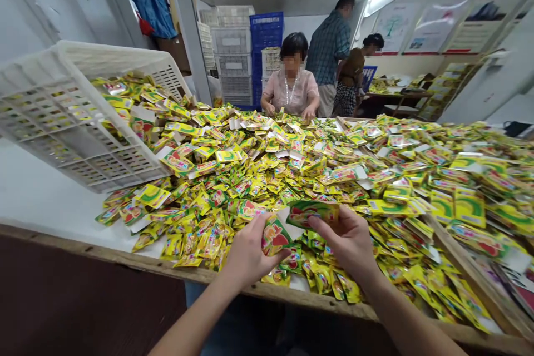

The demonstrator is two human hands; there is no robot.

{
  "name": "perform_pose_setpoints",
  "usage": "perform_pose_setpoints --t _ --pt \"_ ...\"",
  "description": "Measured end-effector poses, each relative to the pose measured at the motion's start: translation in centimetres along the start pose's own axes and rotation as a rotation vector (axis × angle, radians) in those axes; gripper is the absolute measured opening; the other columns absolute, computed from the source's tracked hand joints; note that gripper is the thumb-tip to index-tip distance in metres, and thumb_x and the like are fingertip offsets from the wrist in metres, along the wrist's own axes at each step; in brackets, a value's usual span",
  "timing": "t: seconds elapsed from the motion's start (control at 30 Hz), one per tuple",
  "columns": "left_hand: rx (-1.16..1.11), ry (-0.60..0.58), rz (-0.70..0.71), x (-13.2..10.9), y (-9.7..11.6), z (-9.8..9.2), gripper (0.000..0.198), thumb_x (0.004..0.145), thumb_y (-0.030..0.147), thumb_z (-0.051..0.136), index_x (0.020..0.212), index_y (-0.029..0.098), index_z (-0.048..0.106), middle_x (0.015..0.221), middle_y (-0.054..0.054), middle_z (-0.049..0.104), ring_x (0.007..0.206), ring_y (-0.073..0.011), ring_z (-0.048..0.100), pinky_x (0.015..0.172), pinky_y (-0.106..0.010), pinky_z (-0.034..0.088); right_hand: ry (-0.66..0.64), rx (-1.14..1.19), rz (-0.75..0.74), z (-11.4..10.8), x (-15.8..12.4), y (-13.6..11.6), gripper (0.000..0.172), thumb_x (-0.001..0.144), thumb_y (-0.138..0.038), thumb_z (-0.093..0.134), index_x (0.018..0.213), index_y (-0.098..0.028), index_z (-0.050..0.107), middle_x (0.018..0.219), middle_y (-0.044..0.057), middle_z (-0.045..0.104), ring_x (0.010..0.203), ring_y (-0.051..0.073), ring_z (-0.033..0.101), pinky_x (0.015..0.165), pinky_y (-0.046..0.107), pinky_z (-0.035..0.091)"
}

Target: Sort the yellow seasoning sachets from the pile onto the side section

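Note:
Close to the table's front edge, my left hand (250,253) is closed around a small green, yellow and red packet (275,235); whether it is one packet or more I cannot tell. Facing it, my right hand (352,239) grips a flat green and yellow carton (311,213) between thumb and fingers. The carton lies on its side, with a white end flap (295,231) open toward the packet. Beneath both hands spreads a heap of loose yellow sachets (208,239). Behind them many printed cartons (179,161), some with open white flaps, are piled up.
A white plastic crate (120,161) lies tipped at the left, cartons spilling from it. Wooden strips edge the table (125,258) in front and at right (463,264). Across the table a seated person (291,86) handles the pile. Two people stand behind, near stacked crates (267,33).

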State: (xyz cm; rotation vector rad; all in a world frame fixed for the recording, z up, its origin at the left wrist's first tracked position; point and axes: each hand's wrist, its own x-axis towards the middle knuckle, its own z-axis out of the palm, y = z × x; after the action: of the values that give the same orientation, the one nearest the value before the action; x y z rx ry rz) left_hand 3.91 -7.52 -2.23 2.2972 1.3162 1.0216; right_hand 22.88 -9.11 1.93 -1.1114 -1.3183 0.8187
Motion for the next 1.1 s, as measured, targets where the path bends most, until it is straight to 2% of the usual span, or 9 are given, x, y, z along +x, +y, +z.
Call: perform_pose_setpoints --t 0.13,0.23,0.3,0.47,0.63,0.7,0.83,0.93,1.1 --pt "0.038 0.175 0.08 -0.3 0.8 0.5 0.05 0.076 0.054 0.061 0.112 0.021 0.049 0.098 -0.007 0.065 0.088 -0.0231 0.065 0.072 -0.032 0.052 -0.205 -0.367 -0.095 -0.6 0.6 -1.6 0.01 0.072 -0.028 0.068 0.069 -0.018 0.068 0.062 0.0 0.064 0.057 0.014 0.055 0.054 0.024 0.044" --pt "0.137 0.263 0.151 -0.5 0.7 0.6 0.046 0.079 0.052 0.058 0.112 0.021 0.048 0.096 -0.007 0.066 0.086 -0.0225 0.065 0.071 -0.031 0.052 -0.319 -0.452 -0.096 -1.1 1.1 -2.2 0.008 0.072 -0.025 0.065 0.069 -0.019 0.068 0.059 -0.001 0.062 0.056 0.013 0.053 0.054 0.023 0.043" --pt "0.233 0.335 0.191 -0.7 0.6 0.8 0.046 0.083 0.05 0.055 0.116 0.019 0.046 0.095 -0.008 0.066 0.084 -0.0224 0.065 0.07 -0.03 0.051 -0.337 -0.481 -0.135 -1.1 1.5 -2.4 0.007 0.072 -0.023 0.063 0.072 -0.02 0.069 0.064 0.0 0.062 0.059 0.014 0.054 0.057 0.024 0.044" --pt "0.439 0.47 0.213 -1.1 0.8 1.7 0.044 0.086 0.046 0.051 0.119 0.018 0.047 0.081 -0.006 0.064 0.07 -0.0209 0.062 0.063 -0.029 0.046 -0.269 -0.591 -0.258 -0.3 1.6 -2.6 0.006 0.07 -0.019 0.063 0.071 -0.02 0.069 0.072 0.003 0.061 0.063 0.015 0.054 0.059 0.026 0.044" --pt "0.288 0.454 0.178 -1.3 1.0 1.8 0.047 0.083 0.046 0.055 0.119 0.017 0.045 0.09 -0.009 0.065 0.08 -0.0225 0.064 0.068 -0.03 0.049 -0.253 -0.349 -0.181 0.8 0.9 -1.9 0.019 0.074 -0.033 0.07 0.088 -0.021 0.066 0.075 0.003 0.066 0.067 0.017 0.059 0.061 0.027 0.047" --pt "0.169 0.425 0.143 -1.4 1.0 1.5 0.049 0.08 0.045 0.06 0.118 0.019 0.045 0.095 -0.008 0.065 0.084 -0.0216 0.064 0.071 -0.029 0.05 -0.216 -0.361 -0.178 1.1 0.8 -1.4 0.02 0.074 -0.037 0.069 0.084 -0.02 0.066 0.072 0.003 0.066 0.065 0.017 0.058 0.06 0.028 0.047" --pt "0.055 0.367 0.045 -1.5 0.8 1.4 0.05 0.074 0.046 0.066 0.114 0.021 0.047 0.094 -0.005 0.065 0.082 -0.0202 0.066 0.069 -0.027 0.052 -0.129 -0.48 -0.319 1.1 0.9 -0.7 0.02 0.074 -0.035 0.071 0.088 -0.021 0.069 0.078 0.005 0.064 0.073 0.019 0.058 0.067 0.032 0.047" --pt "0.11 0.336 0.051 -1.5 0.7 1.5 0.047 0.074 0.043 0.066 0.112 0.021 0.05 0.093 -0.005 0.065 0.082 -0.0212 0.065 0.069 -0.028 0.052 -0.241 -0.555 -0.352 0.6 1.2 -1.1 0.017 0.075 -0.03 0.07 0.091 -0.024 0.071 0.08 0.005 0.065 0.077 0.02 0.058 0.071 0.033 0.047" --pt "0.254 0.374 0.12 -1.6 0.6 2.1 0.044 0.078 0.042 0.061 0.115 0.02 0.052 0.087 -0.006 0.065 0.077 -0.0219 0.064 0.065 -0.03 0.05 -0.446 -0.688 -0.307 0.2 2.0 -2.0 0.008 0.074 -0.022 0.068 0.079 -0.026 0.073 0.073 0.001 0.068 0.075 0.02 0.057 0.07 0.032 0.043"
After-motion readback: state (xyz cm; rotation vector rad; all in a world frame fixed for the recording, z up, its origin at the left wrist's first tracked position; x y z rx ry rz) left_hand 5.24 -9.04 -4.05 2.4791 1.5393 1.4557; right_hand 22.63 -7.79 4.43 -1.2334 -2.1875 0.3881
